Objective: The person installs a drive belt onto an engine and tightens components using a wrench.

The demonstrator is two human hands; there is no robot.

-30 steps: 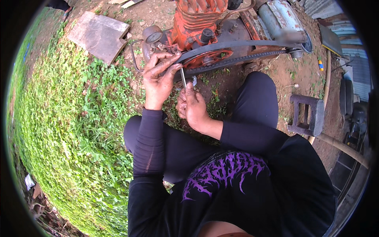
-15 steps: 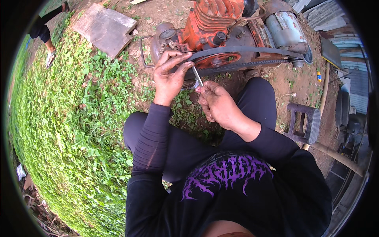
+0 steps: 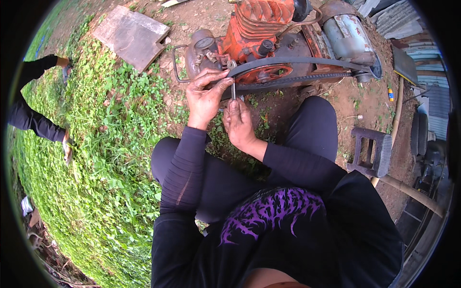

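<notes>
A slim metal wrench (image 3: 234, 91) stands nearly upright in front of an old orange air compressor (image 3: 261, 21), at the left end of its black drive belt (image 3: 297, 61). My right hand (image 3: 240, 126) is closed around the wrench's lower part, thumb along the shaft. My left hand (image 3: 205, 98) is pinched, thumb and fingers together, against the wrench's upper part beside the belt. A ring-shaped end shows just above the left fingertips. Behind the belt sits an orange spoked pulley wheel (image 3: 264, 73). What the wrench touches is hidden by my left fingers.
A pressure gauge (image 3: 204, 41) and a metal handle (image 3: 176, 65) stand left of the compressor; a motor (image 3: 348, 36) is on its right. A board (image 3: 129, 36) lies on the ground. Another person's legs (image 3: 41, 120) cross the grass. A dark plastic stool (image 3: 369, 151) lies right.
My right hand has moved left and slightly down, swinging the wrench from slanted to nearly upright. My left hand has shifted slightly. The other person has stepped nearer along the left.
</notes>
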